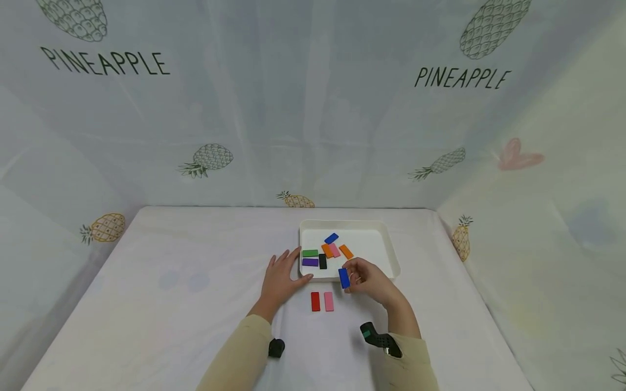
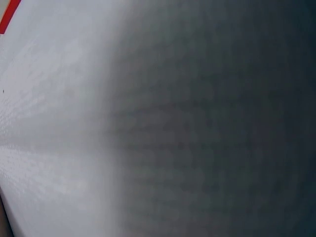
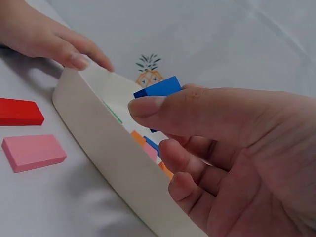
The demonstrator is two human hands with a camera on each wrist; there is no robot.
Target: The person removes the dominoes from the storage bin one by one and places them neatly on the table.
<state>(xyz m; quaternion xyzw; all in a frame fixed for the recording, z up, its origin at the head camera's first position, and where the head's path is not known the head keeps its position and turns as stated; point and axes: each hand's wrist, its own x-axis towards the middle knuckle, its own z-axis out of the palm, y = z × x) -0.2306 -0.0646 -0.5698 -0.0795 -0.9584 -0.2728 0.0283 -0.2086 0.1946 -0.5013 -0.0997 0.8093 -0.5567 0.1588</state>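
In the right hand (image 1: 373,281) is a blue, oblong block (image 1: 344,278).

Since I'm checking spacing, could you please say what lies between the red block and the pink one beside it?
Only bare white cloth separates the red block from the pink block, as the head and right wrist views show.

Blurry left-wrist view (darkest at right)
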